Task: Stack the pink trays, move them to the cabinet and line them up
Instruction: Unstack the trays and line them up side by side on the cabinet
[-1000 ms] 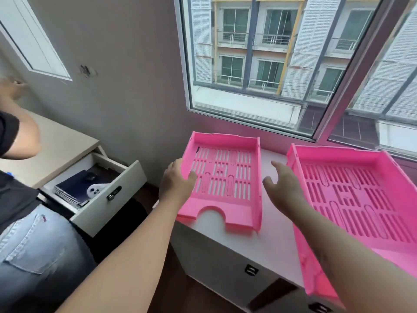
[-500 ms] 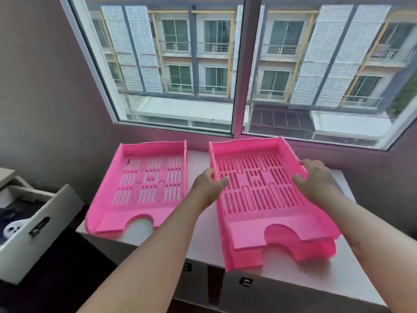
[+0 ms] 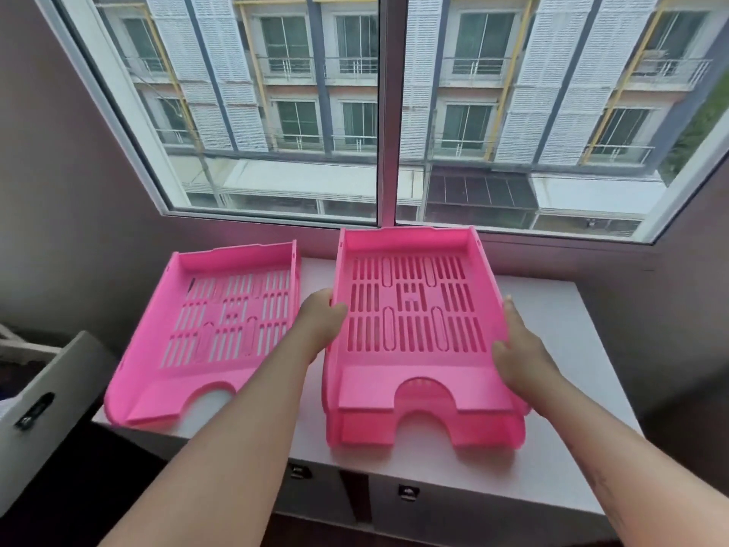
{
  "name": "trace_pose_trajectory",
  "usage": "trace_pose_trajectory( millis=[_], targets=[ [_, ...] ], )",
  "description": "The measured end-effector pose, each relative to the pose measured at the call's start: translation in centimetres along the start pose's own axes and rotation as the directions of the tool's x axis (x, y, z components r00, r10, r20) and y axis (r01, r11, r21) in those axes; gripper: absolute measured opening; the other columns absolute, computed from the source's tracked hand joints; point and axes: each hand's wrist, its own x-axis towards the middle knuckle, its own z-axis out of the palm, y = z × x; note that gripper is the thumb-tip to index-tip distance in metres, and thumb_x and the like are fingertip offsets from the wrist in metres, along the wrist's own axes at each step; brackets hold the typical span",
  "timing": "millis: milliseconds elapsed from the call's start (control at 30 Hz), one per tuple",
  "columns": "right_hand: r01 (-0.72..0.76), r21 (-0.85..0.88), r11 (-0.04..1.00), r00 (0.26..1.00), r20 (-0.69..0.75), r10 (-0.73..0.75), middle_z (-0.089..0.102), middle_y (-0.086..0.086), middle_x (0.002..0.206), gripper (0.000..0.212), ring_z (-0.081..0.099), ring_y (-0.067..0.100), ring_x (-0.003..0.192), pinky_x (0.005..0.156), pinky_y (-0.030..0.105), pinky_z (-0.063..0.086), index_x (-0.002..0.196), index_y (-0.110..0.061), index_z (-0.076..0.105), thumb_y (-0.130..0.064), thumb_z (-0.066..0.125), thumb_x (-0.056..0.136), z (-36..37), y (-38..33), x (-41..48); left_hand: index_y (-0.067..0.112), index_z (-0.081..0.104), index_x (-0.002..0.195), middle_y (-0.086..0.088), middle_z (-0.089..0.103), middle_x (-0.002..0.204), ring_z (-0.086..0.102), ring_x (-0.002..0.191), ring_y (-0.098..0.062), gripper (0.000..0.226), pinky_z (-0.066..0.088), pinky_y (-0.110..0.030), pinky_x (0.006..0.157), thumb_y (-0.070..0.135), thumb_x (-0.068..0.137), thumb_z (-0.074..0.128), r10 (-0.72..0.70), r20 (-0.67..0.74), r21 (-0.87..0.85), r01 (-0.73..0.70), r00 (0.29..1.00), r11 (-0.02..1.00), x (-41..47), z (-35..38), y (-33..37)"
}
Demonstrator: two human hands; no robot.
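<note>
A pink slotted tray (image 3: pixel 221 329) lies alone on the left half of the white cabinet top (image 3: pixel 552 317), its front corner over the edge. To its right a second pink tray (image 3: pixel 414 309) sits on top of another pink tray (image 3: pixel 485 432), whose front lip shows below it. My left hand (image 3: pixel 321 323) grips the upper tray's left wall, thumb inside. My right hand (image 3: pixel 516 349) grips its right wall. The upper tray looks slightly raised at the front.
A large window (image 3: pixel 386 112) rises right behind the cabinet. Two black-handled cabinet fronts (image 3: pixel 406 493) show below the top. An open white drawer (image 3: pixel 35 408) juts out at the left edge. Bare cabinet top lies to the right of the stack.
The view swung from the left tray to the right stack. Both hands moved from open near the left tray to gripping the sides of the right top tray, which now sits squarer.
</note>
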Motion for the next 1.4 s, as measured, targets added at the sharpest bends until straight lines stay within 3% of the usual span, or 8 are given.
trace_pose_trajectory(
  millis=[367, 567, 733, 833, 1000, 1133, 1233, 1400],
  targets=[
    [-0.076, 0.073, 0.994, 0.983, -0.16, 0.087, 0.054, 0.012, 0.095, 0.068, 0.055, 0.031, 0.079, 0.07, 0.038, 0.046, 0.16, -0.029, 0.007, -0.007, 0.031, 0.1, 4.5, -3.9, -0.5, -0.011, 0.062, 0.094, -0.012, 0.049, 0.07, 0.04, 0.059, -0.019, 0.027, 0.032, -0.03, 0.056, 0.008, 0.088, 0.043, 0.069, 0.081, 0.066, -0.074, 0.994, 0.995, 5.4, -3.5, -1.6],
    [-0.084, 0.158, 0.984, 0.98, -0.165, 0.11, 0.059, 0.019, 0.129, 0.066, 0.062, 0.037, 0.105, 0.093, 0.049, 0.053, 0.158, -0.032, 0.017, -0.007, 0.031, 0.099, 3.5, -3.0, -1.2, 0.002, 0.058, 0.076, -0.01, 0.045, 0.067, 0.036, 0.054, -0.018, 0.019, 0.029, -0.028, 0.053, 0.007, 0.088, 0.045, 0.116, 0.128, 0.05, -0.123, 0.985, 0.991, 4.8, -3.9, -1.3],
    [-0.078, 0.201, 0.976, 0.965, -0.231, 0.125, 0.056, 0.012, 0.14, 0.062, 0.054, 0.024, 0.096, 0.083, 0.032, 0.046, 0.157, -0.025, 0.027, -0.004, 0.033, 0.098, 1.0, -0.7, -2.4, 0.014, 0.035, 0.068, -0.004, 0.031, 0.064, 0.027, 0.058, -0.017, 0.023, 0.023, -0.031, 0.055, 0.008, 0.086, 0.048, 0.216, 0.164, 0.024, -0.223, 0.963, 0.975, 3.6, -1.9, 1.0],
    [-0.089, 0.194, 0.977, 0.944, -0.296, 0.145, 0.059, 0.012, 0.135, 0.06, 0.055, 0.026, 0.098, 0.085, 0.034, 0.047, 0.152, -0.021, 0.037, -0.001, 0.035, 0.096, -1.5, 1.8, -3.3, 0.007, 0.043, 0.071, -0.007, 0.039, 0.067, 0.032, 0.061, -0.019, 0.015, 0.027, -0.033, 0.055, 0.01, 0.085, 0.048, 0.261, 0.189, 0.039, -0.273, 0.947, 0.961, 2.5, 1.1, 3.2],
    [-0.149, 0.233, 0.961, 0.913, -0.34, 0.224, 0.053, 0.011, 0.145, 0.061, 0.054, 0.03, 0.126, 0.103, 0.037, 0.041, 0.154, -0.018, 0.036, -0.002, 0.038, 0.095, -6.6, 7.9, -4.2, 0.006, 0.044, 0.073, -0.009, 0.045, 0.072, 0.036, 0.063, -0.02, 0.014, 0.031, -0.033, 0.055, 0.011, 0.085, 0.048, 0.3, 0.254, 0.049, -0.322, 0.92, 0.946, 0.1, 7.7, 7.2],
    [-0.146, 0.264, 0.953, 0.922, -0.314, 0.228, 0.057, 0.009, 0.141, 0.06, 0.057, 0.03, 0.12, 0.099, 0.039, 0.046, 0.154, -0.023, 0.034, -0.005, 0.037, 0.097, -10.2, 12.2, -4.5, -0.004, 0.053, 0.096, -0.013, 0.054, 0.086, 0.048, 0.07, -0.026, 0.019, 0.042, -0.038, 0.066, 0.013, 0.09, 0.046, 0.248, 0.279, 0.062, -0.275, 0.928, 0.959, -2.1, 12.6, 9.3],
    [-0.122, 0.276, 0.953, 0.939, -0.279, 0.201, 0.062, 0.007, 0.132, 0.059, 0.06, 0.025, 0.108, 0.092, 0.039, 0.05, 0.153, -0.026, 0.036, -0.006, 0.036, 0.098, -11.9, 14.7, -3.8, -0.003, 0.048, 0.126, -0.022, 0.059, 0.12, 0.059, 0.107, -0.039, 0.039, 0.051, -0.049, 0.092, 0.017, 0.093, 0.045, 0.179, 0.291, 0.158, -0.232, 0.94, 0.96, -3.1, 15.6, 10.0],
    [-0.121, 0.32, 0.94, 0.957, -0.214, 0.196, 0.067, 0.003, 0.124, 0.062, 0.065, 0.026, 0.106, 0.096, 0.047, 0.053, 0.148, -0.03, 0.044, -0.001, 0.035, 0.094, -12.0, 17.5, -2.5, 0.004, 0.057, 0.12, -0.02, 0.053, 0.135, 0.049, 0.124, -0.037, 0.039, 0.041, -0.053, 0.104, 0.026, 0.089, 0.049, 0.158, 0.191, 0.456, -0.23, 0.969, 0.86, -4.2, 17.9, 9.5]
  ],
)
